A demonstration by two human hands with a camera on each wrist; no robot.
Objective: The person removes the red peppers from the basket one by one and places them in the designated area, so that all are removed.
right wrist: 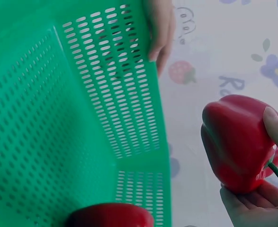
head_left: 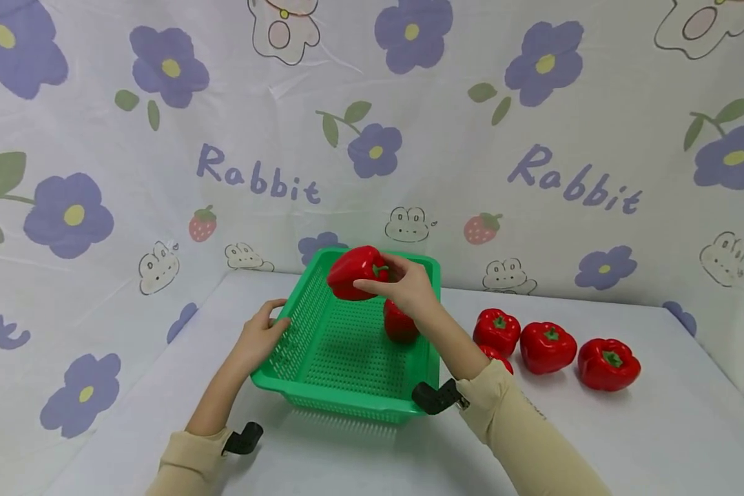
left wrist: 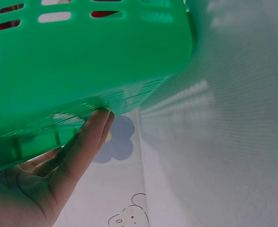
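Right hand [head_left: 409, 286] grips a pepper [head_left: 355, 272] above the basket's [head_left: 347, 406] 12 o'clock end, left hand [head_left: 262, 337] clasps its 9 o'clock rim (one pepper inside [head_left: 399, 322], four on the bench [head_left: 657, 441] at 3 o'clock to go).

The pepper in the basket [head_left: 399, 322] is half behind the right hand [head_left: 409, 286], a fourth pepper [head_left: 496, 356] on the table peeks out behind the sleeve [head_left: 521, 420].
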